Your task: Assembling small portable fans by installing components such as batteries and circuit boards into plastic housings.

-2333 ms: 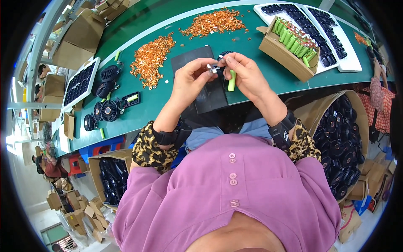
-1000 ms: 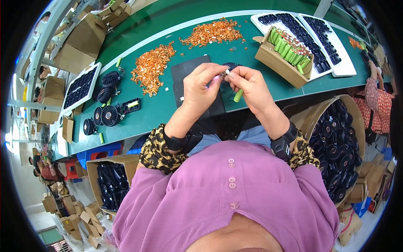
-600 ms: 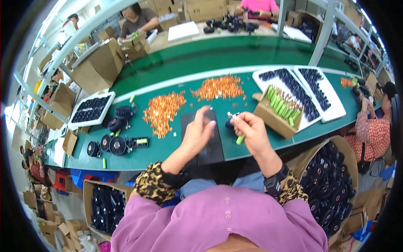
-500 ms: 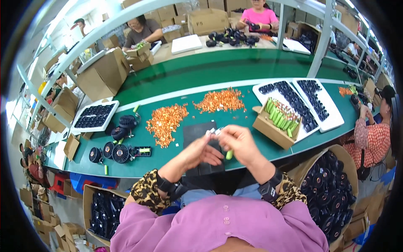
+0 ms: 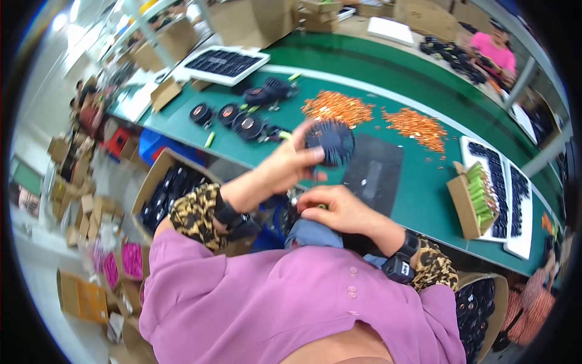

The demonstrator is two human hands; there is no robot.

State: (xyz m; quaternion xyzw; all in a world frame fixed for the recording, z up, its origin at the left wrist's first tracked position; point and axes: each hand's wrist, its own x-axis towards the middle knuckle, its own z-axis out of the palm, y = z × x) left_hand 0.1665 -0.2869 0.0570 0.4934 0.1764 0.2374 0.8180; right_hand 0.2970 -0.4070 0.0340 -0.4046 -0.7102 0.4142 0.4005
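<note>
My left hand [image 5: 285, 162] is closed around a round black fan [image 5: 332, 143] with a ribbed grille, raised over the bench's front edge. Close to my body, my right hand [image 5: 344, 209] has its fingers curled. A bit of a green battery cell [image 5: 323, 207] shows between those fingers; the rest of it is hidden. Beneath the fan lies a dark mat [image 5: 374, 173]. Left of my left hand, several more fans [image 5: 248, 125] rest on the green bench, and a loose green cell [image 5: 210, 139] lies near them.
Two heaps of small orange parts [image 5: 337, 108] lie behind the mat. On the right stand a carton of green cells [image 5: 464, 209] and white trays [image 5: 520, 239] of black parts. Another white tray [image 5: 225, 65] is at far left. Cartons of black parts [image 5: 145, 200] flank me below the bench.
The view has swung left. My hands, earlier close together over the mat at a small white piece, have parted; the left now grips a fan, and the right has dropped toward my lap.
</note>
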